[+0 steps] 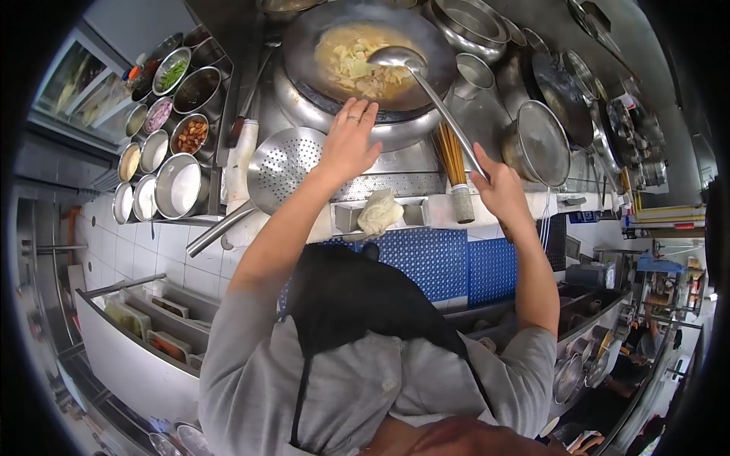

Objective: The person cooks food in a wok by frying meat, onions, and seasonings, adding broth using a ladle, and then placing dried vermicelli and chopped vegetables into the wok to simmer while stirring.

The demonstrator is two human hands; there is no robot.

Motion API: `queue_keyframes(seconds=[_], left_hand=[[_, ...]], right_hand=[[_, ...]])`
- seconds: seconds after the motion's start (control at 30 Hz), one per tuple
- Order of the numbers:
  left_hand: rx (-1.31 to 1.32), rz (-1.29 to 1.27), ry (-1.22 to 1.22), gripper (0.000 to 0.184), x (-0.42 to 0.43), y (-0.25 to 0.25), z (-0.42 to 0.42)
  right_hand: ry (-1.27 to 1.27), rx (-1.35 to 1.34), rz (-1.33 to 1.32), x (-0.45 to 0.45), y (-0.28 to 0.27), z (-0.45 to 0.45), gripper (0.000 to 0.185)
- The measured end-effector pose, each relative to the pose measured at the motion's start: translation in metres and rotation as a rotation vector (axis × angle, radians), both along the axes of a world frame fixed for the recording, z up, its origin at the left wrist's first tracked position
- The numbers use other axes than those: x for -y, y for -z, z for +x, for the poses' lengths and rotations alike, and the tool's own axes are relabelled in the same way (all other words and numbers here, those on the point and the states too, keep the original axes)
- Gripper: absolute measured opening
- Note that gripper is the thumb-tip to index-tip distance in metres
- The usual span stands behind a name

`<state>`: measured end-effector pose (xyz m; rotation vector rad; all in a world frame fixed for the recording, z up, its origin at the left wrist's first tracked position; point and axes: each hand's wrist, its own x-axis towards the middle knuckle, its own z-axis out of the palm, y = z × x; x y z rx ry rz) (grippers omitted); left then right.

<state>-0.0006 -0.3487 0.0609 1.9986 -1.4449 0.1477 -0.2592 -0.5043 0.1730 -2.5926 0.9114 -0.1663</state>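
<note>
A steel ladle reaches into the wok, its handle gripped near the end by my right hand. Pale chopped food lies in broth there, with the ladle's bowl over its right side. My left hand is stretched out at the wok's near rim and holds nothing; whether its fingertips touch the rim I cannot tell. Just left of that hand, a perforated strainer rests with its handle toward me. A bamboo wok brush stands between the wok and my right hand.
Metal pots of ingredients and white seasonings line the left side. A crumpled cloth lies on the stove's front ledge. To the right are a steel bowl and a dark second wok. Blue mats cover the floor.
</note>
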Motion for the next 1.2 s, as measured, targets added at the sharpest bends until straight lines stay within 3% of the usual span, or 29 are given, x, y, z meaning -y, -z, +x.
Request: queue_keyframes(seconds=[0.1,0.2,0.23,0.33,0.5,0.63,0.77,0.87,0.9,1.13,1.2], left_hand=[[0.034,0.026,-0.009,0.074,0.0,-0.002,-0.001],[0.041,0.039,0.0,0.074,-0.002,-0.003,0.0],[0.036,0.039,0.004,0.075,-0.001,-0.003,0.0],[0.051,0.052,0.001,0.076,-0.003,-0.003,0.0],[0.064,0.085,-0.012,0.078,-0.006,-0.005,-0.002],[0.066,0.08,0.002,0.077,-0.007,-0.005,0.0],[0.05,0.053,0.0,0.076,-0.004,-0.007,-0.001],[0.042,0.081,-0.003,0.076,-0.004,-0.011,-0.003],[0.048,0.086,-0.001,0.076,-0.004,-0.011,-0.002],[0.05,0.099,-0.005,0.077,-0.002,-0.011,0.0],[0.044,0.117,-0.009,0.076,-0.004,-0.012,-0.004]], right_hand=[[0.088,-0.089,0.187,0.004,0.002,0.038,0.053],[0.043,0.059,0.113,0.021,0.026,0.057,0.052],[0.068,-0.03,0.048,0.02,0.022,0.069,0.053],[0.071,0.053,0.006,0.027,0.036,0.101,0.052],[-0.097,-0.014,-0.03,0.021,0.034,0.15,0.031],[-0.156,-0.058,-0.016,0.01,0.043,0.112,0.036],[-0.034,-0.007,-0.027,0.025,0.046,0.119,0.032],[0.013,-0.072,0.099,0.038,0.057,0.148,0.051],[-0.051,-0.094,-0.045,0.033,0.06,0.147,0.046],[-0.095,-0.033,-0.124,0.02,0.06,0.085,0.052],[0.04,-0.057,0.079,0.024,0.052,0.107,0.051]])
